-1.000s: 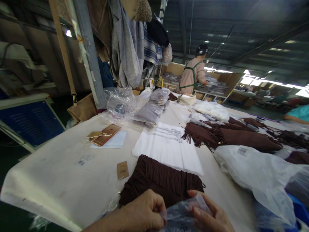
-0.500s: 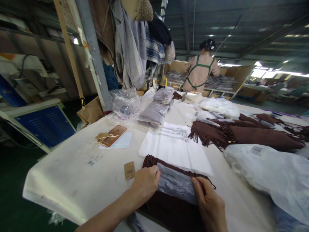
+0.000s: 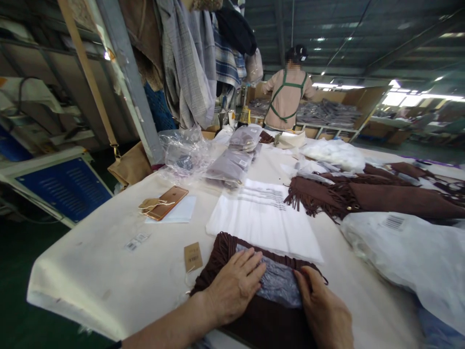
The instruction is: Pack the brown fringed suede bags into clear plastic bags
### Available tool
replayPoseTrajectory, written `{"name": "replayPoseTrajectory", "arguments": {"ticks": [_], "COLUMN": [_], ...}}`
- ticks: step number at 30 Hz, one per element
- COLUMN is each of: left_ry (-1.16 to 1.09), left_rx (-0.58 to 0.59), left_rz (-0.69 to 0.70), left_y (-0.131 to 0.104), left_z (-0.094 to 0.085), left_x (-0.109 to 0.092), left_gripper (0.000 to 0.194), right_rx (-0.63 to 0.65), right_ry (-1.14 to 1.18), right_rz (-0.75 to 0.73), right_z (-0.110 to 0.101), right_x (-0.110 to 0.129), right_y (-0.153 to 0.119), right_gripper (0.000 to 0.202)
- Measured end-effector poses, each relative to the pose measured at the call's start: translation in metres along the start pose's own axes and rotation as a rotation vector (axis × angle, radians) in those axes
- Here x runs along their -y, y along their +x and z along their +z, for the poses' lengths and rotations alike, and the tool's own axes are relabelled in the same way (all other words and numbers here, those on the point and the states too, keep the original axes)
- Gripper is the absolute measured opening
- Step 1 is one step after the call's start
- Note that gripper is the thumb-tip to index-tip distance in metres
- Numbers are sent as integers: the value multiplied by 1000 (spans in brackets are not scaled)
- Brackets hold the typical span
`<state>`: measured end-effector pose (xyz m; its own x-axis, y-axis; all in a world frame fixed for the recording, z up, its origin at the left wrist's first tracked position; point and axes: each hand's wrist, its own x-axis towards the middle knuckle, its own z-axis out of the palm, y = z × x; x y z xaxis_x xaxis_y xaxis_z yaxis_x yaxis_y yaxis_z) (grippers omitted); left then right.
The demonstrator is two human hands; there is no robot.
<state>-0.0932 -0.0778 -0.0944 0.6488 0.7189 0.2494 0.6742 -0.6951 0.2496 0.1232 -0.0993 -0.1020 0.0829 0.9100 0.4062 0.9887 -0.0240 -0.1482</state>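
A dark brown fringed bag (image 3: 269, 317) lies at the table's near edge, with crinkled grey plastic film (image 3: 279, 281) across its upper part. My left hand (image 3: 236, 286) rests flat on the film's left side, fingers stretched out and holding nothing. At the film's right end, my right hand (image 3: 325, 303) is closed, thumb on top, pinching the edge. Its other fingertips are hidden. Strands of brown fringe show along the bag's far edge and left side. A brown cardboard tag (image 3: 193, 257) on a white string lies left of the bag.
Beyond the bag lies a stack of white printed plastic bags (image 3: 263, 220). A phone (image 3: 169, 202) is at left. Grey packed bags (image 3: 230, 167), brown fringed pieces (image 3: 403, 198) and a white plastic bag (image 3: 394, 259) surround the work. A co-worker (image 3: 288, 94) stands behind the table.
My left hand has opened from a closed grip and now lies flat over the film. My right hand stays at the film's right end. The view has shifted slightly.
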Motion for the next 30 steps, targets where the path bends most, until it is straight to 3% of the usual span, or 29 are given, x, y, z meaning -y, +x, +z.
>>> {"name": "replayPoseTrajectory", "arguments": {"ticks": [3,6,9,13,14,16,18,19,21,24,30], "left_ry": [-49,-56,-45,-58,-52,-18,26,42,63,68,-45], "left_rx": [28,41,40,-51,-94,-126,-77,-35,13,17,20], "left_rz": [-3,-20,-14,-5,-104,-479,-866,-989,-1084,-1104,-1179], "left_y": [-1,-2,-3,-18,-25,-42,-58,-64,-69,-64,-55], "left_z": [-1,-2,-3,-21,-28,-42,-52,-54,-53,-47,-48], "left_x": [1,-1,-4,5,11,25,39,45,53,56,58], "left_gripper": [38,39,42,40,36,28,20,17,21,33,35], "right_rx": [-142,-217,-214,-293,-308,-317,-319,-324,-332,-337,-359], "right_ry": [-19,96,-7,-88,-71,-35,-12,-6,-3,-12,-108], "right_rz": [-67,-347,-626,-632,-607,-576,-571,-570,-578,-617,-726], "right_z": [-13,-12,12,57,64,73,75,74,71,65,40], "right_x": [3,20,34,35,34,32,32,32,32,34,41], "right_y": [-1,-3,-10,-21,-23,-26,-26,-26,-25,-24,-16], "right_gripper": [35,34,38,44,45,46,45,45,44,40,36]}}
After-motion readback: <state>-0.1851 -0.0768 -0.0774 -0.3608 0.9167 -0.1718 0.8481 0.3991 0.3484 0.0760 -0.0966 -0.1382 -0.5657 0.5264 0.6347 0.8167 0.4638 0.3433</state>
